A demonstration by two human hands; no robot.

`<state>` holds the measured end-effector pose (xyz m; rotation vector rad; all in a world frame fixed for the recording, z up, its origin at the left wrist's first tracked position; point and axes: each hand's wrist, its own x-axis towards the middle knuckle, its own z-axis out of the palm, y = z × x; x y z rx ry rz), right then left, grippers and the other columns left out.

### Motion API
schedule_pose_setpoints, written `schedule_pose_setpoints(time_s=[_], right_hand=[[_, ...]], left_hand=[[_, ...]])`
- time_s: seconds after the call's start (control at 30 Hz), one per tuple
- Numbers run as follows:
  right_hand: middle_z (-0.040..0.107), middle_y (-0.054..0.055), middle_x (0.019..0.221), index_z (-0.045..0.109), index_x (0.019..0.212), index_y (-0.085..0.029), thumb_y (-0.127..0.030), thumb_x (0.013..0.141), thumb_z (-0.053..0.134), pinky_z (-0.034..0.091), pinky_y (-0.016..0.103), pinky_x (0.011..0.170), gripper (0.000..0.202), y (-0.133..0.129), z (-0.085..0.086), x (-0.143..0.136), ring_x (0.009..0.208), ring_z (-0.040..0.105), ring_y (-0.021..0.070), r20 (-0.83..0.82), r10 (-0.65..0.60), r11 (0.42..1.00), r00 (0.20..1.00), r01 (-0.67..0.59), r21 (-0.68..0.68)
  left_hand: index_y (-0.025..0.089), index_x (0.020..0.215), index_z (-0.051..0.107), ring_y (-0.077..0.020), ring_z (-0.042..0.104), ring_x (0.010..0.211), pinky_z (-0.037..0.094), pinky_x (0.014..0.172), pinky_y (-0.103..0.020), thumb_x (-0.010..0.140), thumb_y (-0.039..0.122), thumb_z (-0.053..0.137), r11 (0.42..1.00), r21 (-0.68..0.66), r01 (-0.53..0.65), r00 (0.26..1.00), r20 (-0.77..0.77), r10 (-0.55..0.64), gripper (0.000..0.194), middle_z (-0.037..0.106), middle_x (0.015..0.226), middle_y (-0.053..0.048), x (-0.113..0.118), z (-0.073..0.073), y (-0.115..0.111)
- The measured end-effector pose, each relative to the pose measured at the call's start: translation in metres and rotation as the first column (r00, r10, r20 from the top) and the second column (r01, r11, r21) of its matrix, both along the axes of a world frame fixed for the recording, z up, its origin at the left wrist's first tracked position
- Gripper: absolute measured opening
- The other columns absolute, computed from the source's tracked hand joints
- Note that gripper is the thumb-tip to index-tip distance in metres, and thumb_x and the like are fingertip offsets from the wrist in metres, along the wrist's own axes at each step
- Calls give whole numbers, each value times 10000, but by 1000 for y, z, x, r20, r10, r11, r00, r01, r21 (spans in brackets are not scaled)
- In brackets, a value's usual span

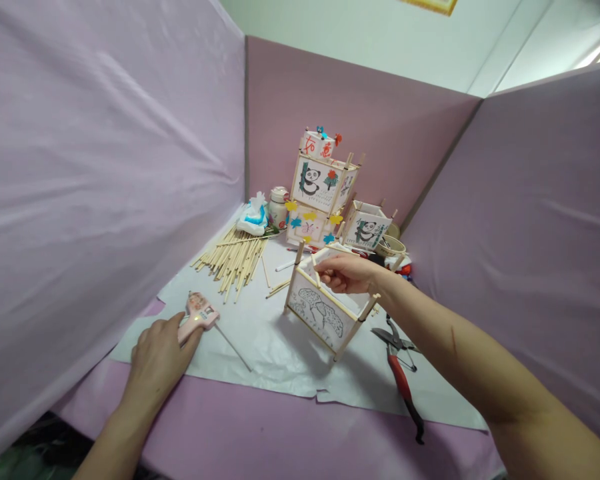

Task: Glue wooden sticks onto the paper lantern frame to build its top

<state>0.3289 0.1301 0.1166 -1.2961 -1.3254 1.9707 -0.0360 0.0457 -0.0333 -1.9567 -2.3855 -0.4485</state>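
Note:
A pink hot glue gun lies on the sheet, with my left hand closed around its handle. A thin pale rod runs from it toward the front. My right hand reaches over a box-shaped lantern frame of wooden sticks, whose front panel carries a black line drawing. Between the right thumb and fingers is a short wooden stick, at the frame's top front bar. Whether it touches the bar I cannot tell.
Pruning shears with red handles lie at the right. Many wooden sticks are piled at back left beside a tissue pack and a white bottle. A tiered decorated lantern and a panda-painted box stand behind, near a basket.

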Motion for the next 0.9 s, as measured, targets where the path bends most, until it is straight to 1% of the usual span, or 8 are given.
schedule_pose_setpoints(time_s=[0.3,0.43,0.53,0.6,0.67,0.77,0.83,0.9], right_hand=[[551,-24,556,542,683,-144,-225,790,709,208,135,375,215,0,0,-1,412,319,17,26,3,1000,1000,-3,6],[550,-25,559,536,676,-154,-230,771,726,211,135,368,226,-1,0,-2,413,330,20,28,1,1000,1000,0,-4],[553,-20,564,533,672,-162,-231,785,737,225,132,368,243,-2,1,-2,420,338,24,42,1,1000,999,0,-5],[551,-19,566,549,685,-160,-267,811,747,232,129,366,257,-2,4,-2,423,341,26,56,-6,1000,998,5,16],[557,-13,575,580,717,-157,-352,832,761,238,128,362,290,-2,7,1,423,343,27,67,-28,999,997,25,42],[595,15,608,632,779,-152,-465,826,775,275,140,359,347,-1,12,9,429,372,36,99,-100,990,990,89,113],[618,31,620,658,806,-153,-471,825,776,298,152,362,339,-2,13,14,437,402,48,128,-141,977,982,117,175],[638,46,627,681,819,-149,-448,844,758,310,162,367,309,-4,14,18,444,421,57,158,-155,969,975,119,216]], left_hand=[[108,1287,631,-388,597,968,466,822,-455,910,540,354,1000,13,4,1000,8,-4,636,645,995,-184,-1,-1,0],[108,1300,622,-385,599,988,468,843,-451,905,540,365,1000,18,0,1000,6,-1,639,647,1006,-183,-1,-3,0],[109,1320,608,-387,599,1012,468,857,-454,906,545,362,1000,23,2,1000,6,-2,649,648,1030,-186,-3,-5,1],[105,1314,609,-386,601,1022,466,863,-454,913,542,350,1000,24,8,1000,4,-8,647,651,1041,-192,-3,-6,0],[93,1312,604,-388,603,1029,463,868,-457,918,540,340,1000,25,12,1000,2,-12,652,655,1049,-199,-4,-5,0],[64,1350,559,-398,604,1032,463,864,-466,914,552,336,1000,21,19,1000,15,-19,691,657,1081,-213,-4,-1,0],[48,1383,517,-408,603,1046,466,848,-469,909,566,333,1000,9,19,999,29,-19,725,656,1107,-222,-3,1,0],[42,1412,482,-421,596,1081,467,841,-478,910,578,318,1000,0,14,999,31,-14,752,652,1142,-232,-3,1,0]])
